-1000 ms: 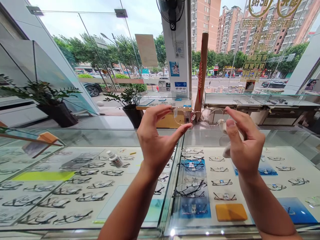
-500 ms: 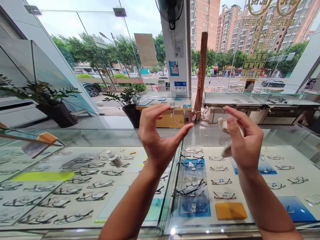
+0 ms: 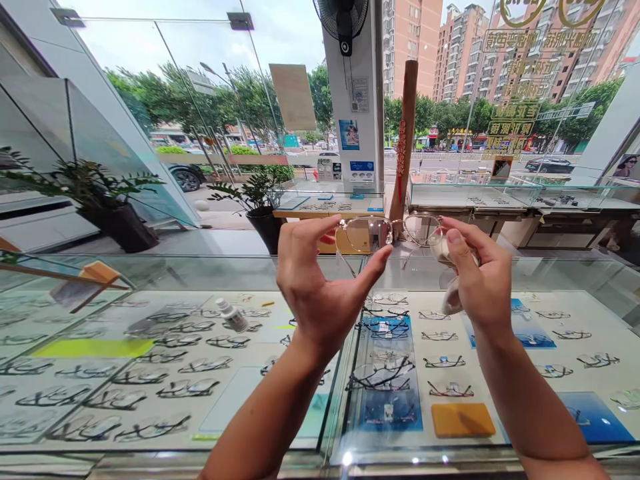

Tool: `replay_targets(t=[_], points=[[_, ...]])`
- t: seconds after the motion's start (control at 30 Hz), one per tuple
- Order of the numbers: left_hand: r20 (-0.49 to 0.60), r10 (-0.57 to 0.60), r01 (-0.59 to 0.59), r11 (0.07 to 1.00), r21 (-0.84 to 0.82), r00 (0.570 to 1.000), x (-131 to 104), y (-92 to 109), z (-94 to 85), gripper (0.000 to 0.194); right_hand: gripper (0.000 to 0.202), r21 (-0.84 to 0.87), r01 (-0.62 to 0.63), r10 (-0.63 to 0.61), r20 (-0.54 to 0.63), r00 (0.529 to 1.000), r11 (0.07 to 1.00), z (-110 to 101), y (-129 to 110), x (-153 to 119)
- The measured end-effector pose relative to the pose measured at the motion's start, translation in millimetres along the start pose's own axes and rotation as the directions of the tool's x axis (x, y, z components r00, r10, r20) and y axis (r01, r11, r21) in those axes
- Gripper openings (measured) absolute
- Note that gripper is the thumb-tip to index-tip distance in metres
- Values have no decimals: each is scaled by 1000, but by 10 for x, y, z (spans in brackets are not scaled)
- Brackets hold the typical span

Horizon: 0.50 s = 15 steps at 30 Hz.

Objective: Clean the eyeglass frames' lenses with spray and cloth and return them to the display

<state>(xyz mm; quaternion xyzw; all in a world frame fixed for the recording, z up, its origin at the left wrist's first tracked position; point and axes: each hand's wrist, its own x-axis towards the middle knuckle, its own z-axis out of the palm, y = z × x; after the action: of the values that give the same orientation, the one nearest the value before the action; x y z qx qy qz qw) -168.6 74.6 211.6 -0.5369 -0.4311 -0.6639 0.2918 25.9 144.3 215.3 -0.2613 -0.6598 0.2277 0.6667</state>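
A pair of thin-rimmed eyeglasses [image 3: 397, 222] is held up above the glass counter, lenses facing the street. My left hand [image 3: 325, 280] grips its left side, index finger at the outer rim corner and thumb below near the nose pads. At the other end, my right hand [image 3: 483, 273] pinches the right rim between thumb and index finger. A pale cloth [image 3: 451, 297] is tucked in the right hand's curled fingers and hangs below them. The temples point downward behind the lenses.
Below the hands, a glass display counter [image 3: 280, 267] holds rows of eyeglasses. On it are a small white bottle [image 3: 231, 316] and an orange case [image 3: 463, 420]. Potted plants [image 3: 265, 223], a wooden post [image 3: 406, 133] and more showcases [image 3: 460, 193] stand beyond.
The glasses have tilted, so their temples now show below the lenses. My right hand has shifted slightly left; my left hand has barely moved.
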Motion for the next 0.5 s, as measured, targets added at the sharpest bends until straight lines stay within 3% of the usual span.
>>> replay_targets(t=[0.1, 0.27, 0.4, 0.5], points=[[34, -115, 117, 991, -70, 993, 16, -44, 36, 54, 27, -51, 90, -91, -16, 996, 995, -11, -51, -31], [211, -275, 323, 914, -246, 938, 38, -163, 132, 53, 29, -182, 252, -268, -70, 961, 951, -36, -188, -118], [252, -312, 377, 882, -282, 916, 29, -174, 162, 54, 28, -233, 290, -315, -79, 946, 928, -47, -221, -132], [230, -290, 347, 899, -269, 929, 12, -158, 165, 52, 28, -238, 281, -306, -75, 949, 930, -45, -191, -104]])
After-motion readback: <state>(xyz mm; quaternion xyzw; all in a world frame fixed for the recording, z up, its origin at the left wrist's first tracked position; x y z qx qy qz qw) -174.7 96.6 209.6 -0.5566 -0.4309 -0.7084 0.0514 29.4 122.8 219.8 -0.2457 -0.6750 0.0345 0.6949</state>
